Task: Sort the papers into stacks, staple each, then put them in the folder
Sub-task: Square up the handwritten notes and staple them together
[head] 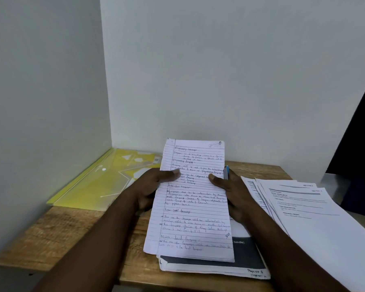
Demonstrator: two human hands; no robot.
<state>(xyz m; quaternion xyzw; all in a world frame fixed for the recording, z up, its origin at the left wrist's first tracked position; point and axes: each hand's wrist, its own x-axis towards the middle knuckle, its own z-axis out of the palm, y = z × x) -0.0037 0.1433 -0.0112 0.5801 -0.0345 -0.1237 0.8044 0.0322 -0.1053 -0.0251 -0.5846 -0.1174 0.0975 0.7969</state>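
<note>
Printed sheets with a dark cover (243,255) lie at the wooden surface's (61,232) near edge. Above them the left hand (154,182) and right hand (230,190) grip handwritten lined sheets (195,207) by the sides, thumbs on top. A yellow folder (97,182) lies in the white-walled corner, and fanned printed papers (303,205) overhang the right edge.

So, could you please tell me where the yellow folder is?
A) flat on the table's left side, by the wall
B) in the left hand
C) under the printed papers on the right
A: the yellow folder lies flat on the table at left; the left hand grips the handwritten sheets.
</note>
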